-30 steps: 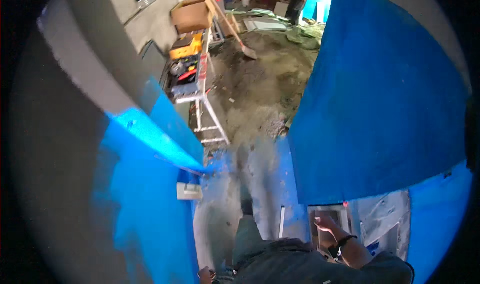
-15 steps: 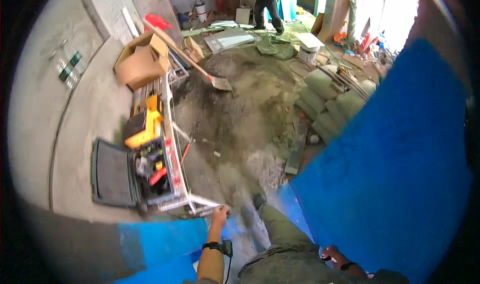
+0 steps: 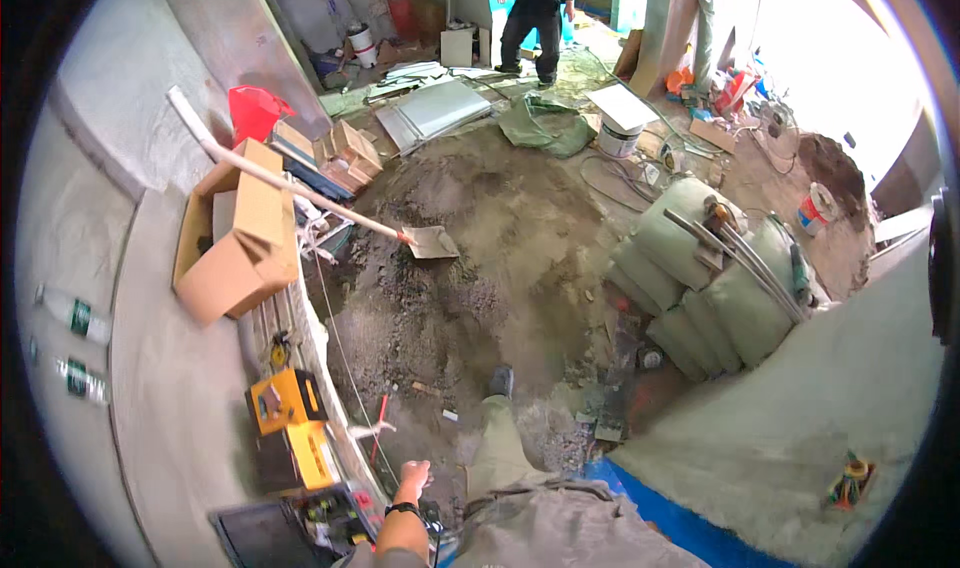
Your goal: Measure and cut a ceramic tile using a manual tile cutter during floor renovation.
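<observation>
Hanging right of the open tool case [image 3: 335,523], our left hand [image 3: 415,476] has curled fingers, any grip unclear; loose rubble [image 3: 560,436] beyond the case could trip us.

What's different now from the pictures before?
The view has moved forward into the room. The left hand has swung forward from the bottom edge since the first picture. The right hand, seen before, is now out of view. I can't see anything being picked up or put down. The shovel still leans by the cardboard box, and another person is still at the far end.
</observation>
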The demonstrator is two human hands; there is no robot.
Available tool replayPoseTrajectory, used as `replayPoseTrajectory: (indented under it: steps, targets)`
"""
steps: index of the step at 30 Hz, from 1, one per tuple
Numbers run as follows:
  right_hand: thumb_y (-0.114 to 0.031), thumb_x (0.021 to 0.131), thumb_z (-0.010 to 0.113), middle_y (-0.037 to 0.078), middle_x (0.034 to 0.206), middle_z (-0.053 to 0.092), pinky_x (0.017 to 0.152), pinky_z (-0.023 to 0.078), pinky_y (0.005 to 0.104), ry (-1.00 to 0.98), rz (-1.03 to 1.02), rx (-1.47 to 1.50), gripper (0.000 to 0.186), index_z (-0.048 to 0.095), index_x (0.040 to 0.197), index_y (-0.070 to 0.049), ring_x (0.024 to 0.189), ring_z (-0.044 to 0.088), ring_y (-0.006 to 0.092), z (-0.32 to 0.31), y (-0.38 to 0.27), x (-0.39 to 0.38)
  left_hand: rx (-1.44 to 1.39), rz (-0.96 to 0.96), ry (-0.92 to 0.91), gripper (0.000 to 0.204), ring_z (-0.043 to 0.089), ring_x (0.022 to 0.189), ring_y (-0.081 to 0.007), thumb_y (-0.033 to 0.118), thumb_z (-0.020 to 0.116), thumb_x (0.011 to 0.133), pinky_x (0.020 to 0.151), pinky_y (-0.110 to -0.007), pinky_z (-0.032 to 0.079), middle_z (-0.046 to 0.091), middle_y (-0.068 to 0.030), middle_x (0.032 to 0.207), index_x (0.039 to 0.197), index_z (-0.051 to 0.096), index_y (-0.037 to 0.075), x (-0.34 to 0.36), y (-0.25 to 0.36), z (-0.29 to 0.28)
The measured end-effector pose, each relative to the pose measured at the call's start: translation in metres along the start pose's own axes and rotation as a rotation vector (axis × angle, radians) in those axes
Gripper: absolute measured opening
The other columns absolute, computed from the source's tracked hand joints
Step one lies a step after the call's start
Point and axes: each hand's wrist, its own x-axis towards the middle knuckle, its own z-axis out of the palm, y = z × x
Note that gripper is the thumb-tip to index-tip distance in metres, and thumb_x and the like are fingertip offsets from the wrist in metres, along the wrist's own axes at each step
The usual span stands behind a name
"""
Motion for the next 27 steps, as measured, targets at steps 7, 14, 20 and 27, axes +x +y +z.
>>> replayPoseTrajectory:
  steps: [7, 14, 20, 27]
  targets:
    - [-0.024, 0.086, 0.063, 0.016, 0.087, 0.072, 0.072, 0.052, 0.0403, 0.110, -0.180, -0.286, 0.024, 0.073, 0.094, -0.004, 0.082, 0.070, 0.0260, -0.078, -0.141, 0.100, -0.027, 0.006, -0.046, 0.017, 0.055, 0.047, -0.0188, 0.016, 0.061, 0.087, 0.040, -0.033, 0.042, 0.057, -0.0058, 0.063, 0.074, 0.057, 0.005, 0.189, 0.224, 0.002]
    - [-0.032, 0.069, 0.074, 0.017, 0.079, 0.070, 0.073, 0.052, 0.0372, 0.227, 0.232, -0.043, 0.034, 0.072, 0.086, -0.002, 0.079, 0.069, 0.0276, -0.233, -0.473, 0.183, 0.180, 0.453, -0.044, 0.028, 0.066, 0.067, -0.0168, 0.024, 0.067, 0.087, 0.061, -0.032, 0.051, 0.069, -0.0089, 0.079, 0.096, 0.065, -0.002, 0.294, 0.576, 0.131]
    - [-0.033, 0.074, 0.070, 0.017, 0.093, 0.073, 0.077, 0.054, 0.0407, 0.033, 0.328, -0.398, 0.033, 0.073, 0.085, -0.002, 0.087, 0.069, 0.0318, -0.392, -0.597, 0.412, 0.165, 0.388, -0.069, 0.020, 0.061, 0.064, -0.0129, 0.021, 0.064, 0.090, 0.059, -0.030, 0.049, 0.065, -0.0046, 0.074, 0.090, 0.063, 0.001, 0.400, 0.738, 0.183]
    - [-0.030, 0.088, 0.054, 0.018, 0.062, 0.065, 0.056, 0.052, 0.0417, 0.318, -0.282, -0.733, 0.040, 0.066, 0.064, 0.000, 0.056, 0.064, 0.0282, -0.673, -0.824, 0.735, -0.003, -0.036, 0.098, 0.019, 0.057, 0.049, -0.0154, 0.017, 0.062, 0.086, 0.044, -0.031, 0.045, 0.058, -0.0033, 0.062, 0.073, 0.060, 0.003, 0.450, 0.865, 0.173]
